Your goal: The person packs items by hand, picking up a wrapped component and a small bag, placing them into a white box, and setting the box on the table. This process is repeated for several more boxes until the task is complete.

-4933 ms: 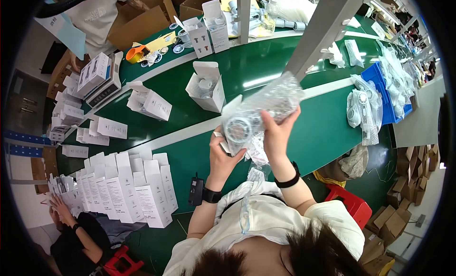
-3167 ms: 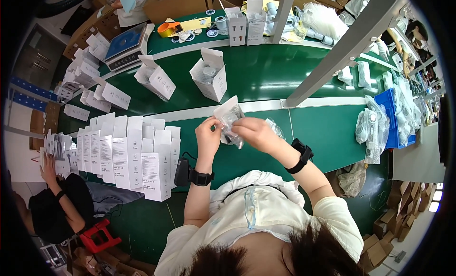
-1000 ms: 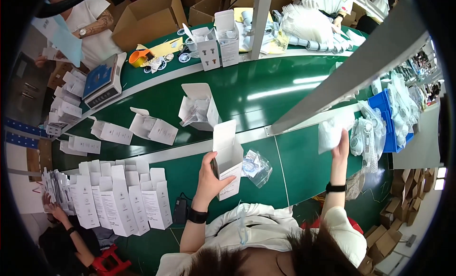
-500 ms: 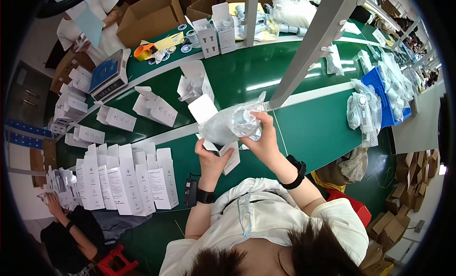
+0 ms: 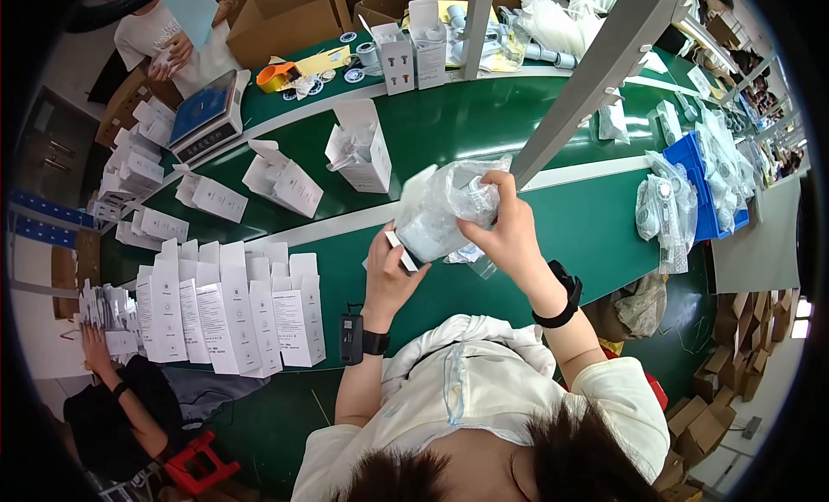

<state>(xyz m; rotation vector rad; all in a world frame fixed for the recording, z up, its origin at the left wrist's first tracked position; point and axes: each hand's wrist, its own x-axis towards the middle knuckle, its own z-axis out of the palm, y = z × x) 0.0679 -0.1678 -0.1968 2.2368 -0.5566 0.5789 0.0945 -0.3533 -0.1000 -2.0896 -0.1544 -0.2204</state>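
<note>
My left hand (image 5: 394,273) is closed round the lower part of a small white carton (image 5: 418,189), which is tilted with its flap raised. A clear plastic bag (image 5: 436,219) lies against the carton's mouth, and part of it seems to be inside. My right hand (image 5: 505,230) pinches the bag's right end. What the bag holds is blurred by the crinkled plastic. Under the right hand, a small piece of clear plastic (image 5: 466,253) shows above the green table.
Several upright white cartons (image 5: 226,308) stand at left. Open filled cartons (image 5: 358,148) sit beyond the pale rail. A grey post (image 5: 596,79) rises at right, near a blue bin (image 5: 704,187) of bagged parts. A co-worker's hand (image 5: 95,351) is at far left; another person (image 5: 177,48) stands opposite.
The carton has been turned and lifted in my left hand, so its flap now stands behind the bag. My right hand and the bag have shifted slightly right and up.
</note>
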